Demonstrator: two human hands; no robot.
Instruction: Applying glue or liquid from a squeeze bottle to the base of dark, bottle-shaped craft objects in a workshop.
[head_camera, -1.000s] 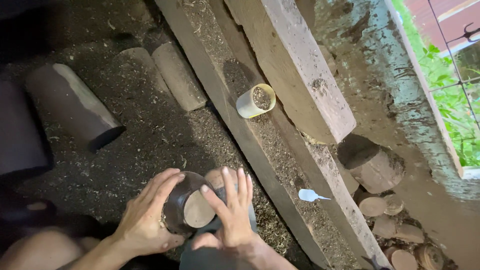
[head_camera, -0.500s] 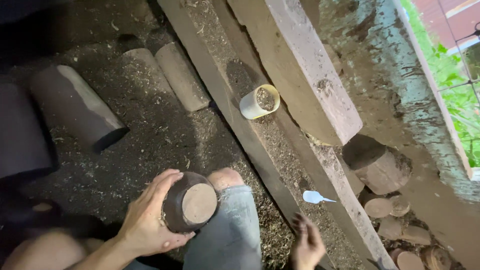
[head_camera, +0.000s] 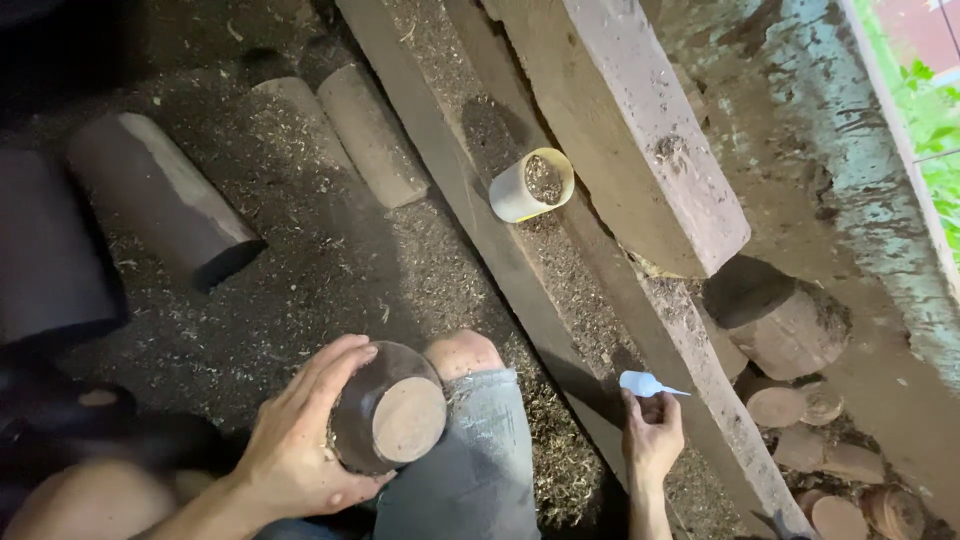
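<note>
My left hand (head_camera: 300, 440) grips a dark round wooden bowl (head_camera: 388, 408), turned bottom up and resting against my bent knee (head_camera: 465, 360). Its flat pale base faces the camera. My right hand (head_camera: 652, 432) reaches to the long plank (head_camera: 560, 260) and its fingertips pinch the lower end of a small white squeeze bottle (head_camera: 642, 383) lying there. A short cream tube (head_camera: 530, 186), open end up, lies farther along the same plank.
A thick beam (head_camera: 630, 130) leans across the upper right. Cut logs (head_camera: 160, 200) lie on the sawdust-covered ground at left. A log stump (head_camera: 780, 320) and several round wooden pieces (head_camera: 800, 440) sit at right.
My right hand left the bowl, swung down and right, and came up to the small white bottle on the plank. The left hand kept the bowl against the knee.
</note>
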